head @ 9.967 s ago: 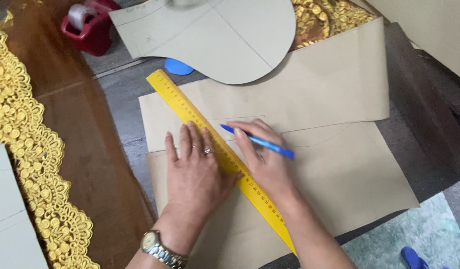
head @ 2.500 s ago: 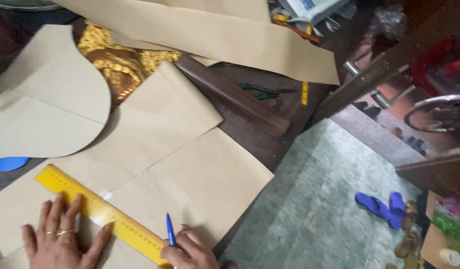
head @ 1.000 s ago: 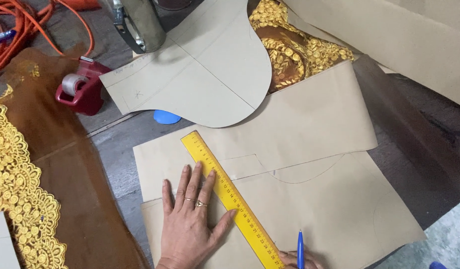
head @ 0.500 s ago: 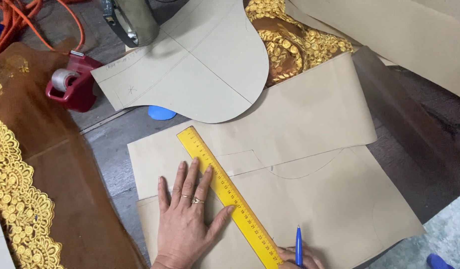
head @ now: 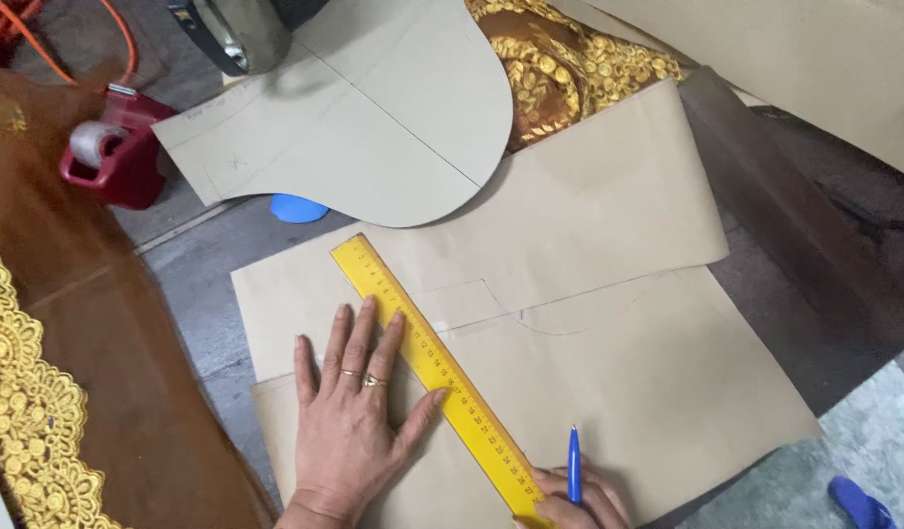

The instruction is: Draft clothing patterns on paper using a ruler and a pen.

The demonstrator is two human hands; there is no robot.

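A yellow ruler [head: 427, 367] lies diagonally across sheets of brown pattern paper [head: 648, 392] on the table. My left hand [head: 349, 421] lies flat on the paper, fingers spread, with its thumb and forefinger against the ruler's left edge. My right hand [head: 574, 502] shows only at the bottom edge, at the ruler's lower end, holding a blue pen [head: 573, 464] that points away from me over the paper. Faint pencil lines and a curve are drawn on the paper near the ruler's middle.
A curved brown paper pattern piece [head: 364, 118] lies at the top, with a blue disc [head: 297, 208] under its edge. A red tape dispenser [head: 114, 157] stands at left. Brown fabric with gold lace [head: 35, 431] lies at left, gold embroidered cloth [head: 560, 69] at top. A blue sandal [head: 863, 502] is on the floor.
The view has shifted slightly. My left hand stays flat against the ruler, and my right hand with the pen stays at the ruler's lower end.
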